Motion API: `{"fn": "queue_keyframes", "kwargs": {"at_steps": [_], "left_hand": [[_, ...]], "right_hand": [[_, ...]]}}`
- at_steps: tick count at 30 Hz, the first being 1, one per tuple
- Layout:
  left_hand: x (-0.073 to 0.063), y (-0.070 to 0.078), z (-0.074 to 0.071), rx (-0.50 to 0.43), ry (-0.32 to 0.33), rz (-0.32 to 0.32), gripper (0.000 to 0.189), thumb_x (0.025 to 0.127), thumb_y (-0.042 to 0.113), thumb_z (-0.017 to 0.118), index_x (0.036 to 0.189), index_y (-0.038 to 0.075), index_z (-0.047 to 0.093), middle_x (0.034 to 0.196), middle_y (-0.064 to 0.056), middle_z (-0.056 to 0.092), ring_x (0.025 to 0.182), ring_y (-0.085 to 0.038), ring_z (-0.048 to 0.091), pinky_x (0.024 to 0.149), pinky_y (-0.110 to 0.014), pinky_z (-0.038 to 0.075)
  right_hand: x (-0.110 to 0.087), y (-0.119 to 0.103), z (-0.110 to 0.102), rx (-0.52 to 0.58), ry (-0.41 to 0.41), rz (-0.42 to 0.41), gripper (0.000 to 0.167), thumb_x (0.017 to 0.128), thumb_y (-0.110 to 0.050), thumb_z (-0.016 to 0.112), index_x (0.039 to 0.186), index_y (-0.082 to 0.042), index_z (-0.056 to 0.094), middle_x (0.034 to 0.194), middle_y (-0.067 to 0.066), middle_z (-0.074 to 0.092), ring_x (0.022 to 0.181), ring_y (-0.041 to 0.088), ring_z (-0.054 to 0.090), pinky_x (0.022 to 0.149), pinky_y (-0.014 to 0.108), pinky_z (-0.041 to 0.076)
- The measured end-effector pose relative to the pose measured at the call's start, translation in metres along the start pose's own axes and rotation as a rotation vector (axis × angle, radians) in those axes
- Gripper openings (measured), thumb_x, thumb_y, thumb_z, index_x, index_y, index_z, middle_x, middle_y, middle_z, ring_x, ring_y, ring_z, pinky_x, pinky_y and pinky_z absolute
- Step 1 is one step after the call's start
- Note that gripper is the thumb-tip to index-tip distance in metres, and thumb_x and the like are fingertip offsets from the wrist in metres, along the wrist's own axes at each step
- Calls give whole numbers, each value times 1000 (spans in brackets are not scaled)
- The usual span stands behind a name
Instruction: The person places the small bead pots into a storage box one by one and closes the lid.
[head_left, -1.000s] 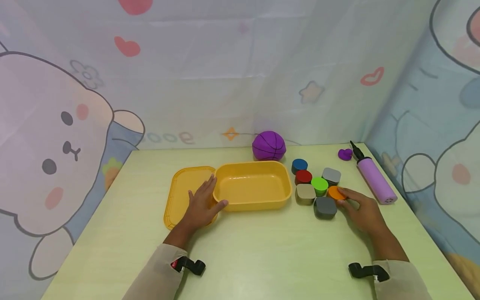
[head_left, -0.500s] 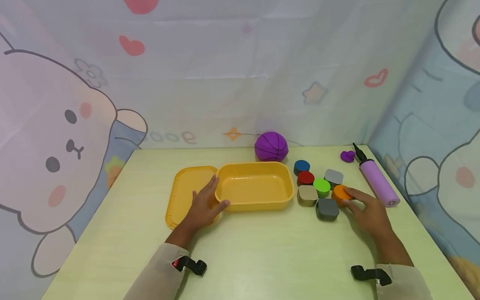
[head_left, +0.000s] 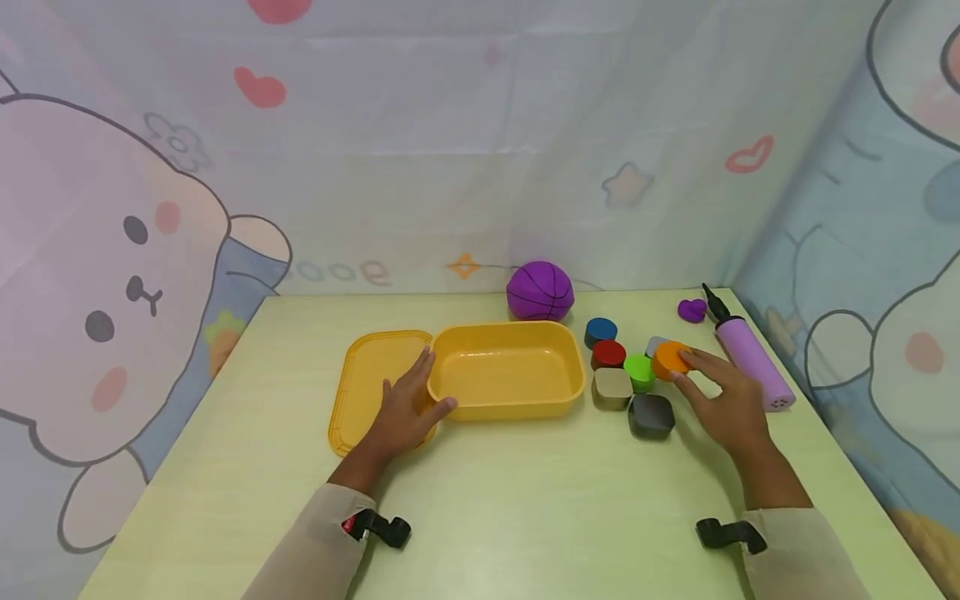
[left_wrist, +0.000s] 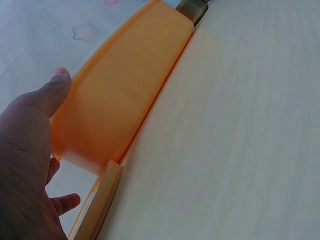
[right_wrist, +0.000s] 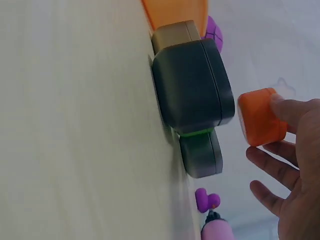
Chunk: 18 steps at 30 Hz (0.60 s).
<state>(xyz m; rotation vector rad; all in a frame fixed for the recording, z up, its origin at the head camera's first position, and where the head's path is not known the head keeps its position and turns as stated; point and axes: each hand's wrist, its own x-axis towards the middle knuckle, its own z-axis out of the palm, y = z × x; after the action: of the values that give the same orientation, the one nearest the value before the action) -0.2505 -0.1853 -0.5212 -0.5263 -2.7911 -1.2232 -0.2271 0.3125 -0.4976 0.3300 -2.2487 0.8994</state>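
My left hand [head_left: 405, 412] rests against the left end of a yellow plastic box [head_left: 510, 408], fingers along its outer side and thumb at the near left corner of the rim. Beneath that hand lies a flat yellow lid [head_left: 360, 400]. Between thumb and fingers, my right hand [head_left: 723, 400] pinches a small orange round-cornered container [right_wrist: 262, 117], raised off the table in the right wrist view. Close by stand small containers: dark grey [head_left: 651, 417], beige [head_left: 612, 389], lime green [head_left: 640, 372], red [head_left: 608, 354] and blue [head_left: 601, 332]. A light grey one [head_left: 655, 345] is partly hidden behind the orange one.
A purple ball [head_left: 540, 292] sits behind the box near the wall cloth. At the right table edge lies a lilac hand pump [head_left: 753, 364] with a black nozzle, and a small purple heart-shaped piece [head_left: 692, 311] lies beside it.
The right hand has lifted the orange container off the table, first shifting it right, then up and back to the left. My left hand stays at the box.
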Motion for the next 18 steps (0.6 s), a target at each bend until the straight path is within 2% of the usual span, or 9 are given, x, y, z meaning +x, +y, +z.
{"fn": "queue_keyframes", "kwargs": {"at_steps": [6, 11, 18], "left_hand": [[0, 4, 1, -21, -5, -5, 93, 105, 49, 68, 176, 17, 19, 185, -1, 14, 171, -35, 18, 126, -84, -11], [-1, 1, 2, 1, -2, -8, 93, 105, 51, 68, 177, 17, 20, 185, -1, 15, 171, -35, 20, 126, -85, -9], [-1, 3, 0, 6, 1, 1, 93, 105, 50, 68, 177, 17, 19, 185, 0, 15, 171, -36, 20, 126, -85, -8]], "right_hand": [[14, -6, 17, 32, 7, -32, 48, 84, 4, 90, 131, 1, 78, 126, 26, 79, 119, 52, 72, 108, -3, 33], [17, -14, 36, 90, -7, -52, 45, 85, 4, 89, 129, 4, 78, 128, 29, 78, 118, 53, 74, 110, -2, 35], [28, -40, 60, 139, -28, -64, 42, 87, 1, 89, 128, 3, 79, 127, 27, 78, 119, 49, 75, 113, 2, 38]]}}
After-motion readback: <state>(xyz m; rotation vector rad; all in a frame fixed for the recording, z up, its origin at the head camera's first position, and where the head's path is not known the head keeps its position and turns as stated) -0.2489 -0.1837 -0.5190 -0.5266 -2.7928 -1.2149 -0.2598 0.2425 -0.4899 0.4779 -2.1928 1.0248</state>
